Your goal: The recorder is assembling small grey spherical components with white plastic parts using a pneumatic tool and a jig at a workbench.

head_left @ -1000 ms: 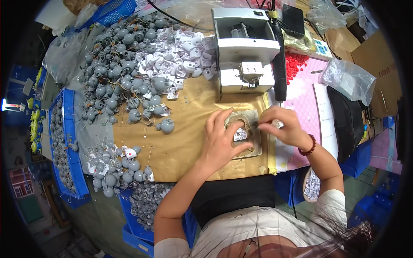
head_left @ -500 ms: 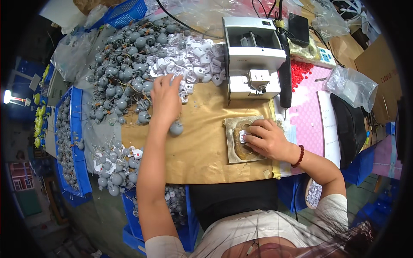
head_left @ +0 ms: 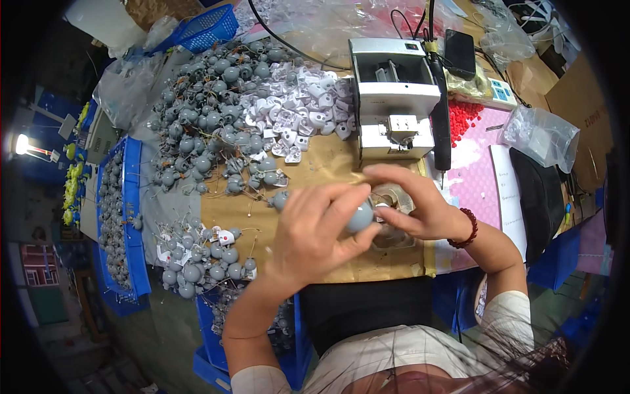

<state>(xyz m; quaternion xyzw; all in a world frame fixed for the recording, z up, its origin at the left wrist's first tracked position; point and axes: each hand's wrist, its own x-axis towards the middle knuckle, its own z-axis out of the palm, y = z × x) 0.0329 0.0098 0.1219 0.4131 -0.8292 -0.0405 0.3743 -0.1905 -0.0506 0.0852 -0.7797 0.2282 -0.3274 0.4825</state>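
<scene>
Where the table's near edge ends, a blue bin of small parts sits below. Past that edge, the left hand has its grip nearly closed around a grey ball, held up beside a block that the hands partly hide; the right hand has thumb and forefinger parted near the ball, and whether it pinches anything cannot be told. This piece looks unfinished, and the heaped grey balls and white casings farther off suggest plenty remains. Beyond the block, a silver machine and upright black tool limit room, with red bits alongside.
</scene>
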